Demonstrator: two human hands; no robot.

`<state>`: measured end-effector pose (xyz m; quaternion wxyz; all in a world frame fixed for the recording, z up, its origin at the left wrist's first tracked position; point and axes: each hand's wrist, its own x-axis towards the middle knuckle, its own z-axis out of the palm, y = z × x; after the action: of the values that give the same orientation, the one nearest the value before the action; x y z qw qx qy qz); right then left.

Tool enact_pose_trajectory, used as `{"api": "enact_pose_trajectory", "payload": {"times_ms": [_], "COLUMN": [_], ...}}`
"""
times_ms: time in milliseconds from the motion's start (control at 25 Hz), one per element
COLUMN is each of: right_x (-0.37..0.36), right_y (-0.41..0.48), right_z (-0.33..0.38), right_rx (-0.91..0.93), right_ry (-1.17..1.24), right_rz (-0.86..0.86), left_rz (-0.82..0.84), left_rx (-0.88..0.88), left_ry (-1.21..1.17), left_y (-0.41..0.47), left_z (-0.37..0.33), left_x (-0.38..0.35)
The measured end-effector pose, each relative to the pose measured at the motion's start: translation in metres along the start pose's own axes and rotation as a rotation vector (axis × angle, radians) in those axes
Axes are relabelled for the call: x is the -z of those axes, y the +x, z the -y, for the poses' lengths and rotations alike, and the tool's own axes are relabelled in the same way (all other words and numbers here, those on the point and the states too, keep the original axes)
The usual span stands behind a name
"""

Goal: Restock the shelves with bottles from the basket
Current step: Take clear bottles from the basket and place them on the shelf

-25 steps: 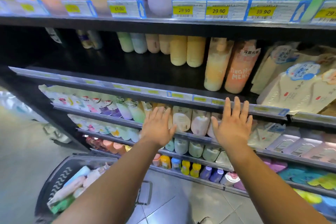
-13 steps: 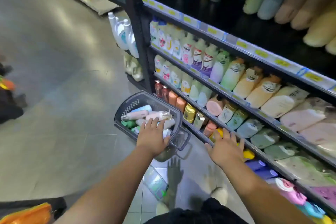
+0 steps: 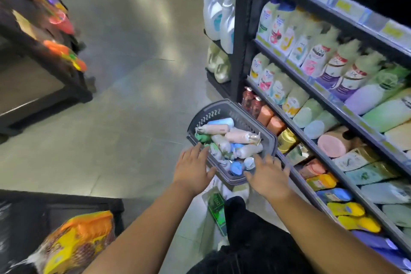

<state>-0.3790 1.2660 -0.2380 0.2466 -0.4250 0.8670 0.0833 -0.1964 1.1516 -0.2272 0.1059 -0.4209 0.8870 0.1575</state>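
- Low beside the shelves, the basket lies straight ahead of both hands, its long axis running away from the person.
- Bottles lie heaped inside, mostly crosswise.
- Left hand and right hand flank its near end, equally close, fingers spread, holding nothing.

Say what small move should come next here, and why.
Probably close the right hand on the blue bottle nearest it. Both hands are open and empty at the near rim of the basket, the left hand too, and the basket holds many bottles.
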Motion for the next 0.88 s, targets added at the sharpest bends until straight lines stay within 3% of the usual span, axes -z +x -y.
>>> {"api": "enact_pose_trajectory", "payload": {"times_ms": [240, 480, 880], "right_x": [0.021, 0.042, -0.045], "right_y": [0.118, 0.199, 0.265], "right_z": [0.016, 0.018, 0.036], "right_rx": [-0.033, -0.058, -0.370], "right_ry": [0.119, 0.181, 0.465], "right_rz": [0.179, 0.181, 0.319], "left_rz": [0.069, 0.143, 0.439], "left_rx": [0.002, -0.073, -0.285], "left_ry": [0.086, 0.107, 0.173], "left_y": [0.096, 0.191, 0.313], "left_z": [0.022, 0.020, 0.060], "left_x": [0.027, 0.039, -0.040]}}
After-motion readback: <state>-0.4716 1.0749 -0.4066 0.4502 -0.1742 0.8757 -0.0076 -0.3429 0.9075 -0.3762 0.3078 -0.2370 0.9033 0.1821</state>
